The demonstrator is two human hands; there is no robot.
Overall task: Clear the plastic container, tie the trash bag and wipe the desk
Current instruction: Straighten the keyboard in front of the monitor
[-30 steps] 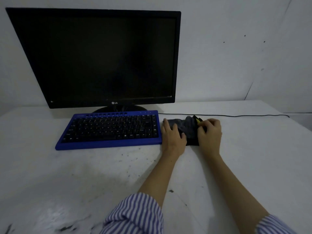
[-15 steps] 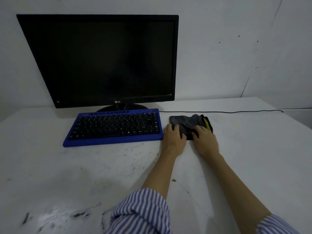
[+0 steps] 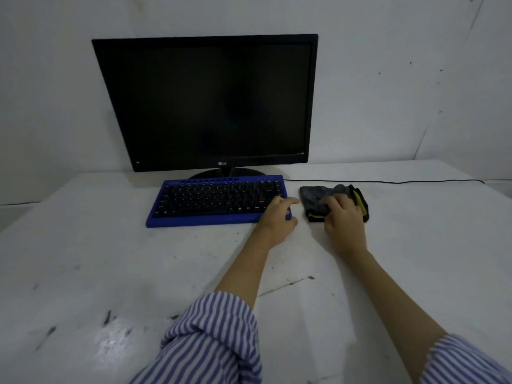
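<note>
Head view: our two hands reach across a white desk (image 3: 83, 259), one resting on a dark cloth (image 3: 318, 196).

Our right hand (image 3: 343, 217) presses flat on the cloth, fingers curled into its folds; our left hand (image 3: 279, 214) lies loose and empty at the keyboard (image 3: 210, 202) corner. The cloth looks soft, light and limp, best bunched from the top. The keyboard, just beside it, and the monitor (image 3: 210, 103) block wiping; a cable (image 3: 388, 182) runs behind. Dark smudges mark the near desk. No container or bag shows.
</note>
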